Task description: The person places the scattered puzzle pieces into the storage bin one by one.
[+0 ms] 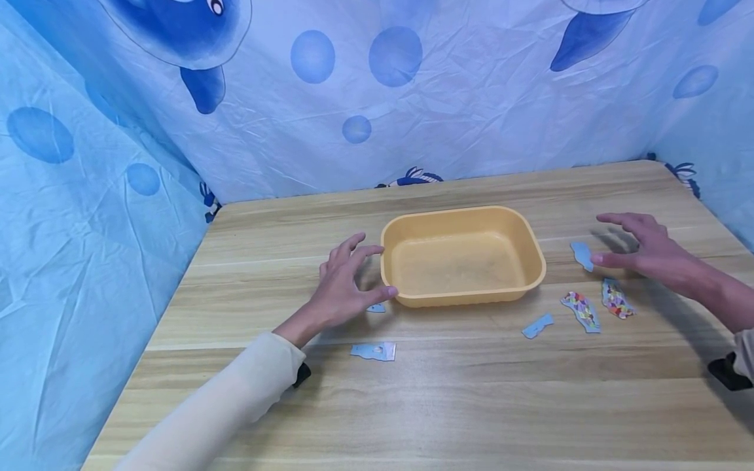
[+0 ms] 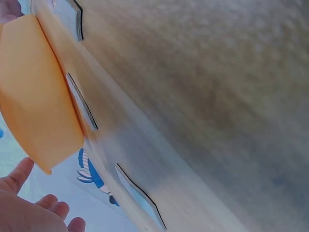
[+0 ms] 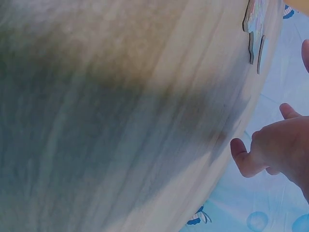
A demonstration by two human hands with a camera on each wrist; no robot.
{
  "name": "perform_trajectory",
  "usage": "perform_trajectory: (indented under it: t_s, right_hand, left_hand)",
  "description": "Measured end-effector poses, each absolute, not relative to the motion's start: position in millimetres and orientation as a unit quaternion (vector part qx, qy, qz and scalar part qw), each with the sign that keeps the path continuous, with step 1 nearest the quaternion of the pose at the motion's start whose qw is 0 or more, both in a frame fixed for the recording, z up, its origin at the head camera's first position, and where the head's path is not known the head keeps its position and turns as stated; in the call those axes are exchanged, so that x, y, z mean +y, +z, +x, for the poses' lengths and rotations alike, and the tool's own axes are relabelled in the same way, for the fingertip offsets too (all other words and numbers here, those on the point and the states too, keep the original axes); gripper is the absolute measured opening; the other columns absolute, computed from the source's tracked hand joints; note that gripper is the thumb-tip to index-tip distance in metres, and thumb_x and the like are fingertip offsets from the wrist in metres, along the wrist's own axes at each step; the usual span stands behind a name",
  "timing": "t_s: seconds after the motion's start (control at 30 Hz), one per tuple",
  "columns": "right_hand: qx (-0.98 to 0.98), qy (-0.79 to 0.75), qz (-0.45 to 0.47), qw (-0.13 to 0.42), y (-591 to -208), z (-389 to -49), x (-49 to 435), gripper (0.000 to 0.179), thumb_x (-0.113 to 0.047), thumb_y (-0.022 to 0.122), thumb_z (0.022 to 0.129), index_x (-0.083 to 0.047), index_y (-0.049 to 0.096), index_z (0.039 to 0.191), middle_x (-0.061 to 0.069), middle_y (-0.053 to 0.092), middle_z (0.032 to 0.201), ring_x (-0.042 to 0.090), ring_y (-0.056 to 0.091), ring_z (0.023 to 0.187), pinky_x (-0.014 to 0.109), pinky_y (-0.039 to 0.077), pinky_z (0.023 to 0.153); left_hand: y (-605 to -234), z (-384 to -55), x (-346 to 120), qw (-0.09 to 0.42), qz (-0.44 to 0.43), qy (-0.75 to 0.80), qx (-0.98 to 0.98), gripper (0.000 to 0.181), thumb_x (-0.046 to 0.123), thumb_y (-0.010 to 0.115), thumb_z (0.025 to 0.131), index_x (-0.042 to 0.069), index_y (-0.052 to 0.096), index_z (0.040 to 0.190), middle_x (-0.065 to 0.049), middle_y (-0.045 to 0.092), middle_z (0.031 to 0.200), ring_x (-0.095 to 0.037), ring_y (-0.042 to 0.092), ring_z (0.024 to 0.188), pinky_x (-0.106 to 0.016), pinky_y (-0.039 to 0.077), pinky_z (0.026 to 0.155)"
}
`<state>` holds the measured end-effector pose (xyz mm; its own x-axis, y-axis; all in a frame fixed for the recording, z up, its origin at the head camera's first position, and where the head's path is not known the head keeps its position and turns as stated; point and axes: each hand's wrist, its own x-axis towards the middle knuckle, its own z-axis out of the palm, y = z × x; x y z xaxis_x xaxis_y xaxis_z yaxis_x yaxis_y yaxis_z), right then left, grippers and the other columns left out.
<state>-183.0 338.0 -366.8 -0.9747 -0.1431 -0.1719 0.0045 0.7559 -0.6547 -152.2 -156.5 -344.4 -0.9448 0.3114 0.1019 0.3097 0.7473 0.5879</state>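
A yellow-orange rectangular basin (image 1: 465, 297) stands on the table with nothing in it. At its left end is my left hand (image 1: 344, 281), thumb and index finger spread apart, their tips at the rim. One left fingertip appears to meet the basin's edge (image 2: 38, 96) in the left wrist view; firm contact is hard to judge. My right hand (image 1: 654, 252) hovers over the table's right side, fingers spread and holding nothing. Its thumb is close to a light-blue flat piece (image 1: 580, 254), which looks like a jigsaw piece.
Right of the basin lie two multicoloured pieces (image 1: 583, 313) and a small blue piece (image 1: 538, 326). Another blue piece (image 1: 374, 351) lies front left, and one (image 1: 376, 308) is partly hidden by my left thumb. A blue patterned sheet (image 1: 283, 144) hangs behind the wooden table (image 1: 448, 405).
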Motion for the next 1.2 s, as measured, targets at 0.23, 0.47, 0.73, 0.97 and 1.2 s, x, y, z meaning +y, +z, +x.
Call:
perform_trajectory:
  t_s: [0.23,0.47,0.73,0.97,1.2]
  right_hand:
    - [0.93,-0.351,-0.032,0.101,-369.2,-184.4,337.3,0.093,-0.038,0.069,0.088,-0.005,0.012,0.153,0.034,-0.01,0.151,0.056,-0.008,0.134,0.077,0.012,0.09]
    - [0.927,-0.361,-0.035,0.096,-369.6,-184.6,337.2,0.092,-0.035,0.07,0.087,-0.004,0.014,0.153,0.034,-0.01,0.152,0.056,-0.006,0.133,0.077,0.012,0.09]
    - [0.93,-0.353,-0.034,0.1,-372.5,-185.2,334.6,0.093,-0.035,0.072,0.086,-0.003,0.016,0.152,0.037,-0.006,0.149,0.057,-0.001,0.13,0.076,0.013,0.09]
    - [0.936,-0.336,-0.044,0.091,-376.0,-186.1,332.7,0.091,-0.032,0.074,0.084,-0.001,0.02,0.15,0.039,0.001,0.148,0.058,0.004,0.128,0.075,0.013,0.091]
    - [0.948,-0.304,-0.044,0.084,-379.7,-187.4,329.0,0.089,-0.032,0.075,0.082,0.001,0.025,0.148,0.04,0.006,0.145,0.059,0.008,0.125,0.075,0.017,0.088]
  left_hand:
    - [-345.4,-153.7,-157.2,0.014,0.16,0.319,0.934,0.072,0.058,0.074,0.075,0.029,0.05,0.136,0.002,0.017,0.158,-0.023,0.013,0.142,-0.056,0.015,0.105]
    - [-344.5,-153.6,-156.9,0.017,0.165,0.326,0.931,0.075,0.059,0.073,0.075,0.027,0.048,0.137,-0.003,0.018,0.158,-0.024,0.014,0.142,-0.055,0.016,0.104]
    - [-343.2,-153.5,-157.1,0.027,0.161,0.336,0.928,0.073,0.056,0.074,0.075,0.028,0.047,0.137,-0.002,0.018,0.158,-0.023,0.014,0.142,-0.056,0.015,0.104]
    - [-344.2,-155.2,-157.3,0.042,0.154,0.348,0.924,0.073,0.057,0.073,0.075,0.029,0.046,0.137,0.004,0.018,0.157,-0.022,0.013,0.142,-0.056,0.013,0.105]
    - [-344.0,-156.3,-157.8,0.049,0.155,0.352,0.922,0.074,0.057,0.073,0.076,0.029,0.045,0.138,-0.001,0.019,0.157,-0.023,0.015,0.142,-0.058,0.012,0.106]
